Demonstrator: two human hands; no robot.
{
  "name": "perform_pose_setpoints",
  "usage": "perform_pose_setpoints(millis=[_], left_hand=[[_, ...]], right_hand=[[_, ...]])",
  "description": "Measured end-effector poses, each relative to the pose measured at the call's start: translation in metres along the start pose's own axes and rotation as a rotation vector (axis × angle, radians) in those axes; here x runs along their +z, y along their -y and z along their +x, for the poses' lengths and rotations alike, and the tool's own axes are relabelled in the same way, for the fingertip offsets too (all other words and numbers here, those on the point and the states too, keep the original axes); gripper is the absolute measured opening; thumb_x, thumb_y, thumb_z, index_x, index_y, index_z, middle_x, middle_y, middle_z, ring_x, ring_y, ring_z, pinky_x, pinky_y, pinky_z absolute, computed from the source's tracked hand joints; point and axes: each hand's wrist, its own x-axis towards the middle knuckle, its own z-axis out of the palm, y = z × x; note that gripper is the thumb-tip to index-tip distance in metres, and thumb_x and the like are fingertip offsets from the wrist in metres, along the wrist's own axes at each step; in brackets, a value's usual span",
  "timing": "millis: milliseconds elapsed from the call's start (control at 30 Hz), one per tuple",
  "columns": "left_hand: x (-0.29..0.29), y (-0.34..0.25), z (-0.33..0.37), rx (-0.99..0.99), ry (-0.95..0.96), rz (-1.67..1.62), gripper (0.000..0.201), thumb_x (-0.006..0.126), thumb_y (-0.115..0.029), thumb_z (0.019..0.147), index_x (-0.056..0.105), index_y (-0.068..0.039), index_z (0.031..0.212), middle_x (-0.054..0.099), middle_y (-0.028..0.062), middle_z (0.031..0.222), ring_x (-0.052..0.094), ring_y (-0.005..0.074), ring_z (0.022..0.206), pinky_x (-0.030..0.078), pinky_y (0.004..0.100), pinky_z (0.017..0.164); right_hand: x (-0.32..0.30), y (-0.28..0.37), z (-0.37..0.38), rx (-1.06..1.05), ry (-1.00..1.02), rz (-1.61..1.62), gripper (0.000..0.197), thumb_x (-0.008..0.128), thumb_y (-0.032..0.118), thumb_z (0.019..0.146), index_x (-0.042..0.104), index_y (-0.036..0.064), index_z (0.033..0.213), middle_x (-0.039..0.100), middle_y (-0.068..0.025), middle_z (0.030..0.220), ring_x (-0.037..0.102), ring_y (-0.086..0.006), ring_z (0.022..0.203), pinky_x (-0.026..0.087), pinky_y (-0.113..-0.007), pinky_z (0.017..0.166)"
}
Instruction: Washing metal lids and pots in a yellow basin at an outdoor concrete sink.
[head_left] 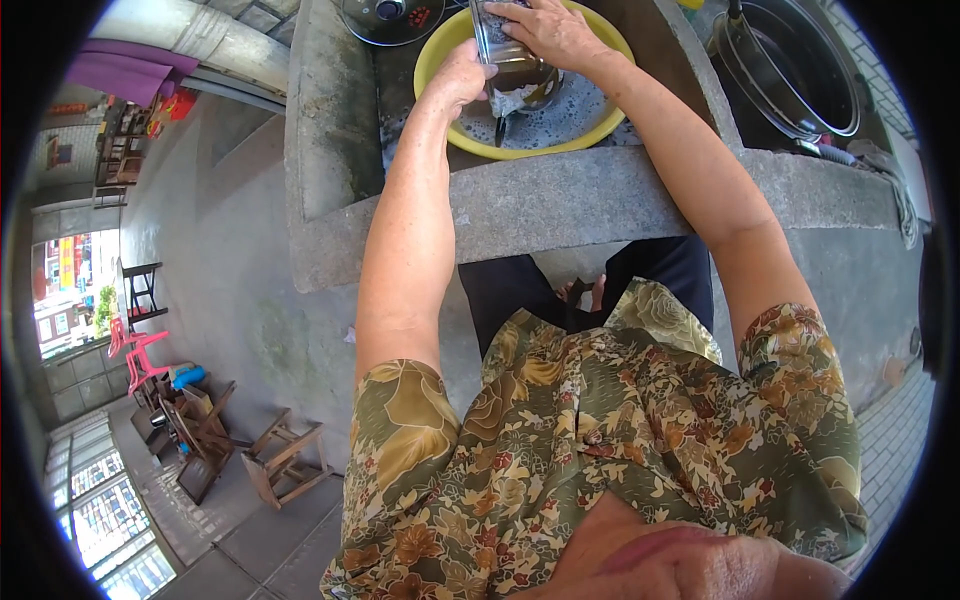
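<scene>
A shiny, glassy or metallic vessel (pixel 522 68) is tilted over a yellow basin (pixel 585 137) of sudsy water (pixel 560 125). I cannot tell its exact kind. My left hand (pixel 462 76) grips its straight rim from the left side, thumb over the edge. From the right, my right hand (pixel 558 34) reaches across and holds its upper side, fingers spread over it. Whether anything lies under those fingers is hidden. Below the vessel, a pale scrap and a small dark piece (pixel 500 130) show against the suds. The basin sits inside a concrete sink (pixel 500 200).
A round lid (pixel 390 22) lies behind the basin on the left. To the right, past the sink wall, stands a large dark pot (pixel 800 70), with a grey cloth (pixel 895 185) hanging nearby. Wooden stools (pixel 285 455) and a pink chair (pixel 147 358) are far left.
</scene>
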Motion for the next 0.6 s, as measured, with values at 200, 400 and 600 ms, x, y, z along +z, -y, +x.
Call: perform_pose_setpoints(millis=[200,400,600], left_hand=[[0.002,-0.001,0.002,0.005,0.028,0.108,0.033,0.058,-0.004,0.093,0.054,-0.006,0.126,0.065,0.0099,0.117,0.062,0.0233,0.105,0.056,0.0396,0.08],[0.005,0.015,0.007,-0.064,0.104,0.187,0.032,0.059,-0.01,0.093,0.056,-0.008,0.125,0.065,0.0091,0.114,0.063,0.0217,0.102,0.054,0.0375,0.075],[0.011,0.044,0.025,0.01,0.182,0.56,0.029,0.064,-0.027,0.094,0.068,-0.007,0.115,0.071,0.0068,0.098,0.066,0.0196,0.089,0.05,0.0355,0.08]], right_hand=[[0.005,-0.028,0.003,0.183,0.027,0.003,0.043,0.062,0.023,0.087,0.06,0.0138,0.129,0.052,-0.0154,0.135,0.051,-0.0341,0.126,0.045,-0.051,0.098],[0.016,-0.006,-0.01,0.06,0.121,-0.038,0.037,0.057,0.025,0.092,0.06,0.0192,0.129,0.052,-0.0161,0.133,0.051,-0.0359,0.125,0.046,-0.055,0.096],[0.003,-0.019,-0.006,0.334,0.108,-0.061,0.046,0.06,0.023,0.09,0.055,0.0173,0.135,0.049,-0.02,0.138,0.049,-0.039,0.127,0.045,-0.056,0.098]])
